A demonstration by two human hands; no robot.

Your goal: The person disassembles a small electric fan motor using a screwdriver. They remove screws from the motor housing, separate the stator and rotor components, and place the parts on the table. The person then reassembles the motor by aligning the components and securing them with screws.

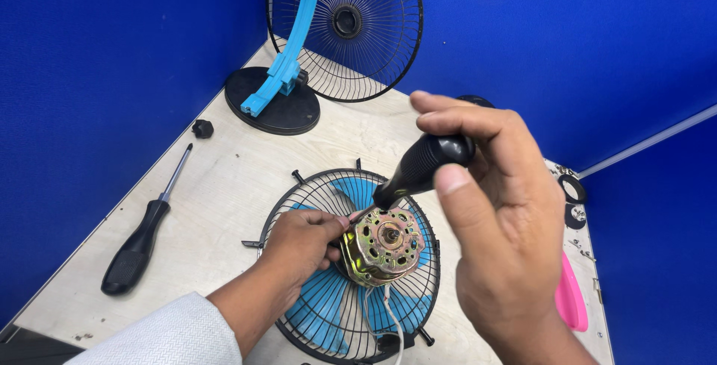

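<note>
1. Plywood bench [246, 178]: pale board, blue walls on all sides; it carried everything below.
2. Upright guard [345, 29]: black wire grille on a blue stand and round black base, well behind the motor.
3. Flat guard with blue blades [328, 313]: lay directly under the motor.
4. My right hand [493, 216]: clenched around the black-handled screwdriver [426, 165], above and right of the motor, its tip down at the motor's top rim.
5. My left hand [299, 239]: clasped the motor's left flank, steadying it.
6. Spare screwdriver [146, 234]: lay far left of the motor.
7. Fan motor [382, 245]: brass-coloured casing, shaft up, white leads trailing below. I judged it dense, rigid, smooth-skinned; best held by the casing sides, never by the leads.
8. Pink piece [571, 298]: right of the motor.
9. Black knob [202, 128]: left of and behind the motor.
</note>
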